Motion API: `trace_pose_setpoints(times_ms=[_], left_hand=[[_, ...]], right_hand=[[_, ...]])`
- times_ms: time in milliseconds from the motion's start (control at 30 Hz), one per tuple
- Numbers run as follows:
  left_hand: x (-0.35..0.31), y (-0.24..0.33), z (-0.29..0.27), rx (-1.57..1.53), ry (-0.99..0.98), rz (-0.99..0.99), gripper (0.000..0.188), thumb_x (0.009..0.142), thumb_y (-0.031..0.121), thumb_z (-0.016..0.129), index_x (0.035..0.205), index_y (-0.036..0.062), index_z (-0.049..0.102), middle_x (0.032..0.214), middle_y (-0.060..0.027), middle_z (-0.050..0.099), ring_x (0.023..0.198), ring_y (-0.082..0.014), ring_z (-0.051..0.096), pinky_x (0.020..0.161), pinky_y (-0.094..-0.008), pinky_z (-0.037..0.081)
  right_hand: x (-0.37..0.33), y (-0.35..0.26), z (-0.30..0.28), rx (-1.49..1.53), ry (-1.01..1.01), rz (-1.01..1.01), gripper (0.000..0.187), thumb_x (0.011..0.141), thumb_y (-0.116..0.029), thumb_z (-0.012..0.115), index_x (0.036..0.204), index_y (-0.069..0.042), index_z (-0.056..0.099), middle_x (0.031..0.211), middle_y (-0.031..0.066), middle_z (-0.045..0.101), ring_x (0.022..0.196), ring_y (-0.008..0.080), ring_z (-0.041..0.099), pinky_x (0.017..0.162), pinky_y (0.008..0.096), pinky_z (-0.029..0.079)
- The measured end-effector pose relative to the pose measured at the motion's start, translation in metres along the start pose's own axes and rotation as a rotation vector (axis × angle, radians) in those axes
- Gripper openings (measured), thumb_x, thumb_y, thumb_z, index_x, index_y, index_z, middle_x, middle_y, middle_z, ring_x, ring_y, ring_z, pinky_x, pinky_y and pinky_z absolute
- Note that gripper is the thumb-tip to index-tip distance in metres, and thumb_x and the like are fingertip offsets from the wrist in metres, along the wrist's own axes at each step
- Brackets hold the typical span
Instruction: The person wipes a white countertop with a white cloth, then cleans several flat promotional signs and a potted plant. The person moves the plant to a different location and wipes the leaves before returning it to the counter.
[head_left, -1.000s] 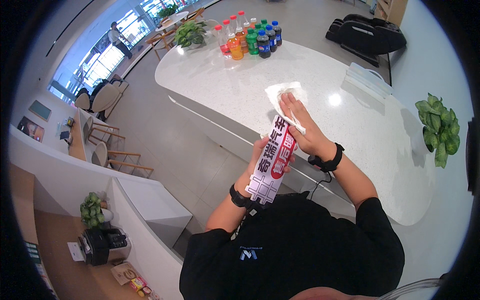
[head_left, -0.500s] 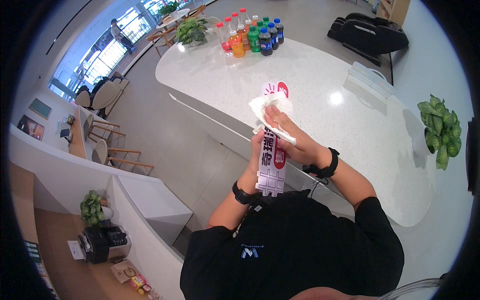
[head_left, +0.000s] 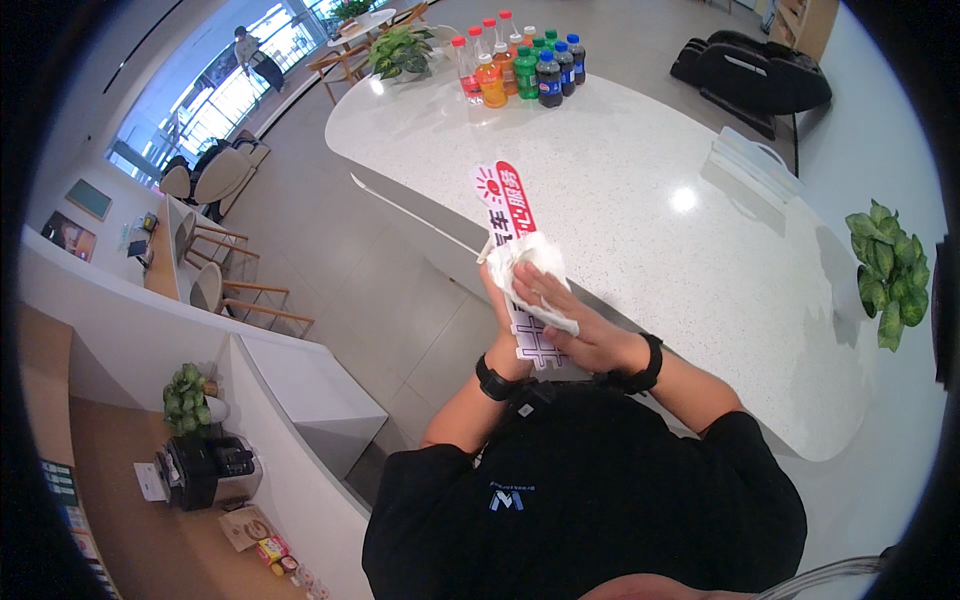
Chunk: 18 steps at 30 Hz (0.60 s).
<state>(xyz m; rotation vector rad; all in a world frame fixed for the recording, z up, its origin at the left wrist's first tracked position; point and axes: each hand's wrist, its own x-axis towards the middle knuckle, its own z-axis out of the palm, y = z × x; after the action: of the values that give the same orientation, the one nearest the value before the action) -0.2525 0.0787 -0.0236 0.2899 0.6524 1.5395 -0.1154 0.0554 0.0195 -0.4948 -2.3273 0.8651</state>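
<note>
A long, flat sign (head_left: pixel 518 205), white with red parts and dark printed characters, slants over the near edge of the white counter (head_left: pixel 640 180). My left hand (head_left: pixel 504 342) grips it along its left side, the fingers largely hidden behind it. On its face, my right hand (head_left: pixel 580 318) presses a crumpled white tissue (head_left: pixel 540 252) flat under the fingers and palm. The tissue covers the sign's middle. Below it shows the sign's lower end, with a grid-like pattern. Each wrist wears a black band.
Several soda bottles (head_left: pixel 526 72) stand at the counter's far end beside a potted plant (head_left: pixel 400 52). A white box-like object (head_left: pixel 750 165) and another plant (head_left: pixel 887 265) are to the right. At lower left, a black machine (head_left: pixel 212 472) sits on a shelf.
My right hand and the tissue have moved down the sign, toward me, uncovering more of its upper part. The sign's upper end has swung left.
</note>
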Motion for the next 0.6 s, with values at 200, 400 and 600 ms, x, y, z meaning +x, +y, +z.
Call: trace_pose_setpoints(times_ms=[200,400,600], left_hand=[[0.004,0.011,0.006,-0.272,-0.131,-0.040,0.048,0.089,0.051,0.047,0.110,0.0089,0.053,0.088,-0.0119,0.064,0.075,-0.0216,0.063,0.067,-0.0335,0.054],[0.028,0.015,-0.009,-0.131,-0.192,0.029,0.052,0.089,0.052,0.042,0.112,0.0074,0.055,0.088,-0.0153,0.066,0.071,-0.0251,0.066,0.063,-0.0369,0.057],[0.021,0.022,0.005,-0.040,-0.088,0.119,0.045,0.093,0.048,0.037,0.104,0.0080,0.054,0.082,-0.0108,0.064,0.065,-0.0176,0.063,0.053,-0.0280,0.054]], right_hand=[[-0.008,-0.007,0.008,0.111,-0.063,0.020,0.058,0.101,-0.031,0.032,0.150,-0.008,0.014,0.157,0.0117,0.010,0.146,0.0260,0.004,0.117,0.0433,0.005],[-0.018,-0.020,0.002,0.319,-0.165,0.062,0.058,0.101,-0.038,0.031,0.149,-0.008,0.018,0.157,0.0106,0.011,0.146,0.0259,0.003,0.117,0.0421,0.006],[-0.067,0.016,-0.039,0.898,0.039,0.840,0.061,0.099,-0.045,0.038,0.143,-0.003,0.033,0.143,0.0158,0.042,0.129,0.0270,0.044,0.108,0.0407,0.034]])
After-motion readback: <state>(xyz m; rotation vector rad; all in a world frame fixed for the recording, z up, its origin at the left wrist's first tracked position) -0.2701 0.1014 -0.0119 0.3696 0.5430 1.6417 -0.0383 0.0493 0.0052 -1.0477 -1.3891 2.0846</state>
